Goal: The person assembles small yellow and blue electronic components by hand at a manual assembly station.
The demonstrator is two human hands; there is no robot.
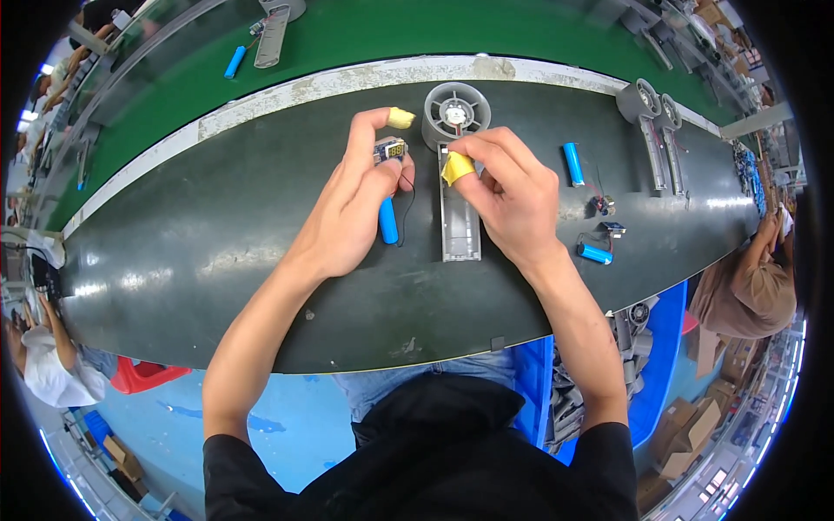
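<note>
My left hand (349,207) is closed on a small circuit board (391,151) with a lit digit display. Its index finger, wearing a yellow cover, is raised off the board. A blue cylindrical battery (388,222) hangs below the hand beside a thin dark wire. To the right lies a grey handheld fan housing (461,236), its round fan head at the far end and its open handle toward me. At the neck of the handle my right hand (514,187) pinches with thumb and forefinger, yellow covering on the tips. What sits between those fingertips is hidden.
Right of my hands lie a loose blue battery (573,164), a small board (602,205) and another battery with a board (595,253). Two fan housings (650,143) stand farther right. Beyond the white rail (347,84) runs a green belt (365,43). A blue bin (667,347) holds grey parts.
</note>
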